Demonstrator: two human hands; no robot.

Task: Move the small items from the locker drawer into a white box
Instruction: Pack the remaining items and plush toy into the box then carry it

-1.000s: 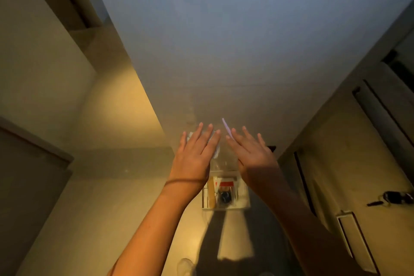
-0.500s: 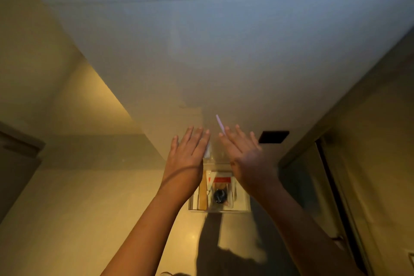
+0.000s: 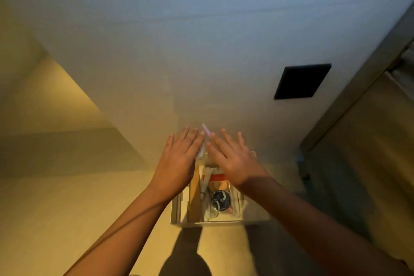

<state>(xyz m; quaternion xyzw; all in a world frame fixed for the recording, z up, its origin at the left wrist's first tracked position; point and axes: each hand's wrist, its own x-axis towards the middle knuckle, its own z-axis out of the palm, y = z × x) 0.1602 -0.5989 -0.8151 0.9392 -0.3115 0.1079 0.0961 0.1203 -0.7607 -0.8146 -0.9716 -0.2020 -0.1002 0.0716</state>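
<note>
Bare forearms (image 3: 134, 219), perhaps dark trousers (image 3: 186, 255).

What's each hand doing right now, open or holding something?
Left hand: open, fingers straight.
Right hand: fingers straight; thin lilac stick by its index finger, grip cannot be told.

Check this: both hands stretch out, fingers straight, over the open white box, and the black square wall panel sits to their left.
Wrong side. The head view shows the black square wall panel to the right of the hands, not the left. The rest holds: the left hand and right hand stretch out, fingers straight, over the open white box.
</note>
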